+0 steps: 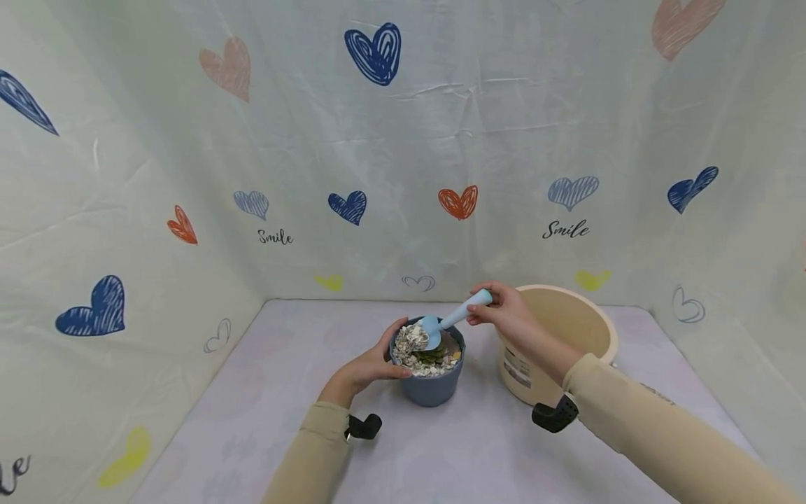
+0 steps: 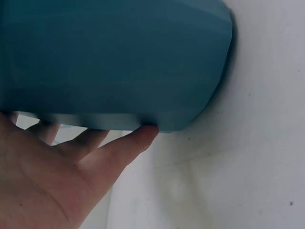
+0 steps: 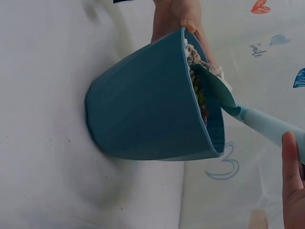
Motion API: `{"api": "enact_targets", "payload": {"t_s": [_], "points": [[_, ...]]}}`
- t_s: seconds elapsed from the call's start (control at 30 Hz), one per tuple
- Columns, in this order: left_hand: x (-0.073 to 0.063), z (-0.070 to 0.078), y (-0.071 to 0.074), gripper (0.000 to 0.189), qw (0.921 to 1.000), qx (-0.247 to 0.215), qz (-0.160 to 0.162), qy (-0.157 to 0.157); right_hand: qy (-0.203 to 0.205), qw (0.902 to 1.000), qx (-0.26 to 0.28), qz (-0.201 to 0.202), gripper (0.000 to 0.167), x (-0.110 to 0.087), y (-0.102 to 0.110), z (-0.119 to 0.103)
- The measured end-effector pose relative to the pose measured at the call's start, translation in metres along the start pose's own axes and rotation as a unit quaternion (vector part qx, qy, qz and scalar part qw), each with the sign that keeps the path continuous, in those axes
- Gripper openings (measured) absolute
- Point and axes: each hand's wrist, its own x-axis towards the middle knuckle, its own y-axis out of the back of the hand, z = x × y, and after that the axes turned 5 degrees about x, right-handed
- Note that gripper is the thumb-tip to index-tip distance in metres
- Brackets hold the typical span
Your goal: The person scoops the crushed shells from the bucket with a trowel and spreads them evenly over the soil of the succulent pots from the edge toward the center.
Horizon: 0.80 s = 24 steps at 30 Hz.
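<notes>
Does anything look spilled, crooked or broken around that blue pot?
Nothing stands out: the blue pot stands upright on the table, held by the left hand, and I see no spill around it. The scoop in the right hand looks undamaged.

Table point(image 1: 264, 378): flat top, pale lilac-white, faint washed-out print, far corners rounded. Small dark specks point(image 2: 291, 203) noted on surface, left wrist view. Directly on top: two items observed. Blue plant pot point(image 1: 431, 393): upright, base in contact with surface, near middle of width, toward far side. Beige bucket point(image 1: 573, 315): larger, upright, open-topped, right of pot, printed label point(image 1: 518, 368) on near-left side. Pot and bucket near each other, not touching.
</notes>
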Motion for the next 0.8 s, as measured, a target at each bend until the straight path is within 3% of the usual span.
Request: {"api": "enact_targets", "payload": {"t_s": [0.27,0.8], "points": [[-0.004,0.003,-0.008,0.106,0.9993,0.011,0.036,0.007,0.028,0.9995,-0.01,-0.01,0.029,0.001,-0.005,-0.003],[-0.007,0.003,-0.023,0.106,0.9944,-0.014,0.104,0.015,0.054,0.9961,-0.067,-0.02,0.033,0.002,-0.009,-0.011]]}}
